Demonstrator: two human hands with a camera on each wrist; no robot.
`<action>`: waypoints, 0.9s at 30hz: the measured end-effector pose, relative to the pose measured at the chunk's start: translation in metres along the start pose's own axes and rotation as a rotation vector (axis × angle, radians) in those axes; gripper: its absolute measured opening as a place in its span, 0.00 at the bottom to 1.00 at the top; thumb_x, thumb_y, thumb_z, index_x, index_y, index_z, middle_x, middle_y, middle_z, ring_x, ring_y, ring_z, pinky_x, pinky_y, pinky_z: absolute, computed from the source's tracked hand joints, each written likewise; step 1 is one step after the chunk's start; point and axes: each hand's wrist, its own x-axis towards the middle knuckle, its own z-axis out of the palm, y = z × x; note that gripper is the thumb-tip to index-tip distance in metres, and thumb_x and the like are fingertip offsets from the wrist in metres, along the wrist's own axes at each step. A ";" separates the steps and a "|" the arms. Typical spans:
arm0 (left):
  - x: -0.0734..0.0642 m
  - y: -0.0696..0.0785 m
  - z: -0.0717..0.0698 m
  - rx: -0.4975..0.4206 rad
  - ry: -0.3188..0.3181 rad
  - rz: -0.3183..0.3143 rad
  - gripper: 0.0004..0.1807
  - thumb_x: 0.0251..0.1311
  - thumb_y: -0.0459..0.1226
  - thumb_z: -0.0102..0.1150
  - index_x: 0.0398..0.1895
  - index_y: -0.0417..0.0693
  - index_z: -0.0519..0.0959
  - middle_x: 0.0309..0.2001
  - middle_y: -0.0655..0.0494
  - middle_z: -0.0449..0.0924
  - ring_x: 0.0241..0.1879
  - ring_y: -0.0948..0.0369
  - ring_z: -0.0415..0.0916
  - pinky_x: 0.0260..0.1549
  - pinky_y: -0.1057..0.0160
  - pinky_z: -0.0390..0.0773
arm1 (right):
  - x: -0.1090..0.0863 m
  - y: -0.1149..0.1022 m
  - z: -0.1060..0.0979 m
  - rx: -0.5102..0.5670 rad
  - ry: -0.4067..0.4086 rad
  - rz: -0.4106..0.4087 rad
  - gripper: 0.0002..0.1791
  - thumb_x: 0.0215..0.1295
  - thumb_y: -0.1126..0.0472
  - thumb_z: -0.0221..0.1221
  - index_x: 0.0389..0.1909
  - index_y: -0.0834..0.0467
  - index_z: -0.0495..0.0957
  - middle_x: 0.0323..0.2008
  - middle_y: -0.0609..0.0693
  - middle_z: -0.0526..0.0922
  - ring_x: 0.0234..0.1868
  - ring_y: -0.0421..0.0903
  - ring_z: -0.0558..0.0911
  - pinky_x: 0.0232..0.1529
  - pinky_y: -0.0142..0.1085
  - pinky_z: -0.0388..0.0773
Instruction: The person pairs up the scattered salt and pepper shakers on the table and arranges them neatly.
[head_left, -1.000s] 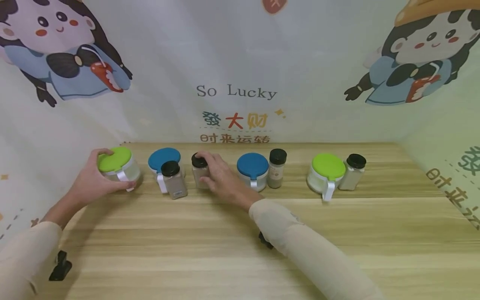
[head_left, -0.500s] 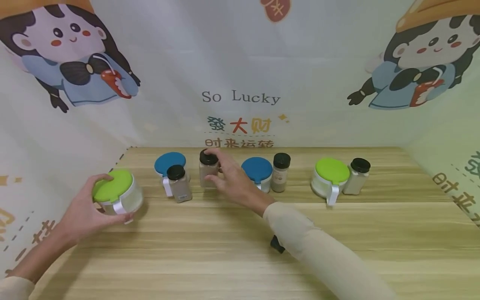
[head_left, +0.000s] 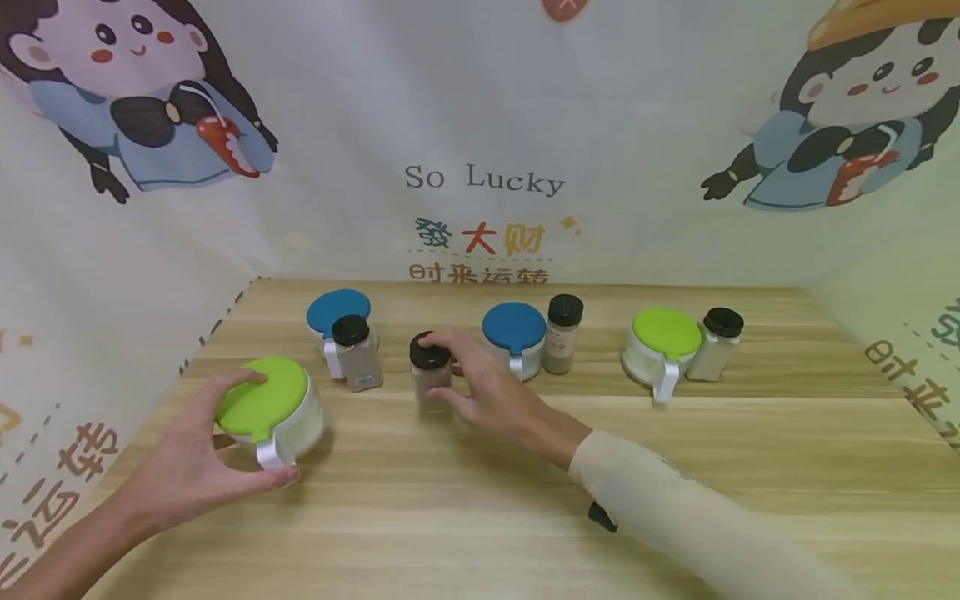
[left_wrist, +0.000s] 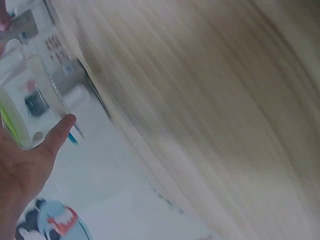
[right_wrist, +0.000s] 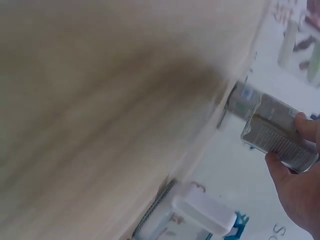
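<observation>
In the head view my left hand holds a clear seasoning jar with a green lid and a white handle, its thumb by the handle and its fingers over the far side. The jar leans a little at the table's left. My right hand grips a spice bottle with a black cap, fingers at the cap and thumb low on the side. The right wrist view has this bottle raised off the wood, its printed label showing. The left wrist view catches only part of the jar beside the thumb.
A blue-lidded jar stands behind another spice bottle. To the right are a second blue-lidded jar, a round shaker, a green-lidded jar and a white-filled bottle. A black object lies partly under the right sleeve.
The left hand has brought the green-lidded jar from the back left toward the front and slightly right. The right hand has drawn the spice bottle forward, out of the back row.
</observation>
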 end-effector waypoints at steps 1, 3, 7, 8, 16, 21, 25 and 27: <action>0.001 0.005 0.005 -0.007 -0.005 0.009 0.60 0.32 0.44 0.89 0.70 0.43 0.62 0.63 0.40 0.65 0.51 0.46 0.72 0.38 0.64 0.82 | -0.005 -0.002 -0.001 0.014 -0.008 -0.005 0.31 0.65 0.68 0.67 0.67 0.61 0.67 0.63 0.56 0.73 0.62 0.46 0.75 0.57 0.32 0.75; 0.003 0.014 0.014 -0.026 -0.023 0.029 0.59 0.33 0.45 0.89 0.69 0.44 0.62 0.64 0.42 0.65 0.52 0.48 0.72 0.39 0.62 0.83 | -0.016 -0.006 -0.002 0.040 -0.028 -0.009 0.31 0.66 0.68 0.67 0.67 0.60 0.67 0.63 0.55 0.73 0.63 0.45 0.74 0.59 0.33 0.74; 0.010 0.032 0.036 -0.038 -0.071 0.075 0.57 0.35 0.52 0.87 0.69 0.49 0.63 0.63 0.49 0.66 0.54 0.54 0.71 0.41 0.57 0.83 | -0.038 -0.013 -0.002 0.116 -0.053 0.012 0.31 0.66 0.68 0.67 0.68 0.60 0.66 0.63 0.54 0.72 0.64 0.44 0.73 0.61 0.35 0.73; 0.013 0.036 0.041 -0.040 -0.083 0.087 0.57 0.35 0.53 0.87 0.69 0.51 0.63 0.63 0.51 0.66 0.54 0.55 0.71 0.43 0.55 0.83 | -0.042 -0.014 -0.003 0.132 -0.054 0.017 0.31 0.66 0.68 0.67 0.67 0.60 0.66 0.63 0.54 0.72 0.64 0.44 0.73 0.62 0.35 0.72; 0.031 0.063 0.071 -0.076 -0.123 0.164 0.56 0.36 0.61 0.83 0.69 0.56 0.64 0.65 0.56 0.67 0.59 0.56 0.71 0.53 0.45 0.77 | -0.056 -0.017 -0.019 0.198 -0.039 0.065 0.32 0.64 0.72 0.67 0.66 0.60 0.67 0.63 0.55 0.73 0.64 0.47 0.75 0.60 0.37 0.74; 0.038 0.078 0.087 -0.083 -0.140 0.176 0.56 0.35 0.63 0.82 0.68 0.57 0.65 0.62 0.58 0.68 0.58 0.57 0.72 0.54 0.47 0.76 | -0.065 -0.017 -0.031 0.184 -0.033 0.124 0.34 0.61 0.73 0.69 0.66 0.59 0.66 0.62 0.56 0.75 0.59 0.49 0.78 0.56 0.37 0.78; 0.042 0.090 0.098 -0.090 -0.144 0.179 0.55 0.34 0.65 0.81 0.67 0.58 0.66 0.60 0.59 0.69 0.55 0.59 0.73 0.53 0.51 0.78 | -0.074 -0.016 -0.042 0.172 -0.012 0.161 0.35 0.59 0.73 0.71 0.65 0.58 0.66 0.60 0.56 0.77 0.57 0.50 0.79 0.54 0.37 0.79; 0.044 0.095 0.103 -0.086 -0.138 0.185 0.55 0.34 0.65 0.81 0.67 0.58 0.66 0.61 0.58 0.68 0.54 0.59 0.74 0.53 0.52 0.79 | -0.078 -0.015 -0.047 0.176 0.005 0.160 0.36 0.58 0.74 0.71 0.65 0.58 0.67 0.60 0.56 0.77 0.57 0.50 0.79 0.54 0.38 0.79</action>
